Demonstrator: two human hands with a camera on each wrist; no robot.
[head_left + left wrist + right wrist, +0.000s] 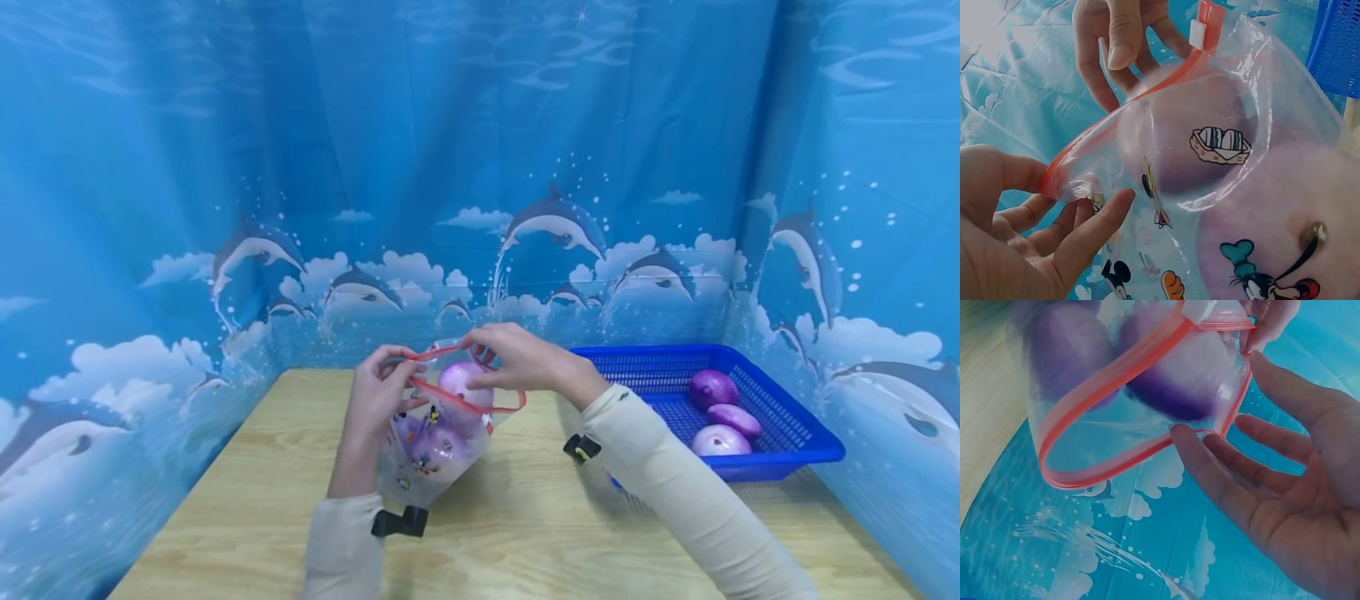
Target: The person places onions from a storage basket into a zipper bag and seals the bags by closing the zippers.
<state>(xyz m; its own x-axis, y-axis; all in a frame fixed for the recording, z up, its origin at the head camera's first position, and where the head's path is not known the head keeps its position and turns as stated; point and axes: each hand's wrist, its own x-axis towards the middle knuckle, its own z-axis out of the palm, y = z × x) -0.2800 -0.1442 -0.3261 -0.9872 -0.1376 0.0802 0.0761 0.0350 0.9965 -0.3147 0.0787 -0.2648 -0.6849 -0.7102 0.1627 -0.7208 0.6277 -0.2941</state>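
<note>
A clear zip bag (420, 479) with a red-orange zip edge and cartoon prints holds several purple onions (442, 446) above the wooden table. My left hand (375, 396) pinches the left end of the mouth, its fingers bent about the red edge. At the far side of the mouth is my right hand (521, 358); its fingertips (1182, 434) touch the zip edge and its thumb stands apart. The mouth gapes in a wide loop, seen best in the right wrist view. One onion (1185, 131) sits high in the bag, just under the opening.
A blue plastic basket (813, 450) stands at the right of the table (510, 533), with three purple onions (720, 446) in its right part. Blue curtains (420, 167) printed with dolphins and clouds close off the back and both sides.
</note>
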